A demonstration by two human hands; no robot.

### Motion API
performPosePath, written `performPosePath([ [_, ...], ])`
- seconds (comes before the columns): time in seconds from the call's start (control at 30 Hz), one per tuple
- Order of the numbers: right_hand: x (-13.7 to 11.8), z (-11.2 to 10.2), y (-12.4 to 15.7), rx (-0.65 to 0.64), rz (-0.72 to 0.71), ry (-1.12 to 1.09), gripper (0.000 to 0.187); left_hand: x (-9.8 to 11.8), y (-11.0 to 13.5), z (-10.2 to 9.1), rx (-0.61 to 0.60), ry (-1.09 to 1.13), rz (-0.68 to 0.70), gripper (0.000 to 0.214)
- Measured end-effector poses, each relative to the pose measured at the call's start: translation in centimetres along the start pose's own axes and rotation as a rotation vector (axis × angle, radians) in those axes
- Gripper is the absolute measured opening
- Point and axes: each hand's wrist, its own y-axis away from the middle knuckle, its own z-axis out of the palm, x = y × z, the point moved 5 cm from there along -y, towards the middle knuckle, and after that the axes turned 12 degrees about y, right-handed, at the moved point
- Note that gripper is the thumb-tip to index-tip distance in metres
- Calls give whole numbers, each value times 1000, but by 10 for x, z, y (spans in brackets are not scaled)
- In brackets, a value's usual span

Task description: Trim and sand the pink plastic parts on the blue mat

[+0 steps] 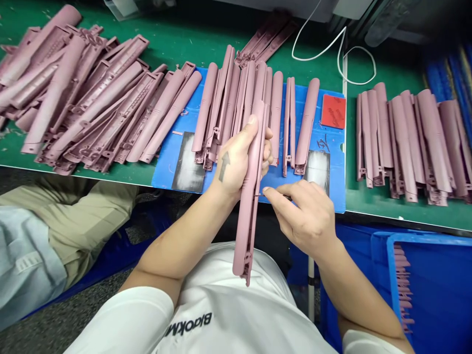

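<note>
On the table [177, 46] we find a heap of casings [79, 98] at left, a mat [164, 172] bearing the middle row [250, 83], and the right-hand row [404, 142] beyond a card [334, 111] on the mat's right side. Behind the middle row we log a loose bundle [260, 40], a cable [345, 29] to its right. Nearest us, the held casing [250, 182] crosses the mat's front edge, between left hand [236, 160] and right hand [308, 214].
</note>
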Motion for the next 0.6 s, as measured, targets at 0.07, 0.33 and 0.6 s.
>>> performPosePath([
  [0.07, -2, -1, 4, -15, -2, -18, 27, 0, -2, 0, 17, 4, -1, 59],
  [0.33, -18, -7, 26, -63, -57, -85, 25, 2, -11, -3, -1, -11, -3, 59],
  [0.6, -37, -17, 52, -97, -91, -198, 27, 8, -16, -1, -21, -3, 8, 56],
])
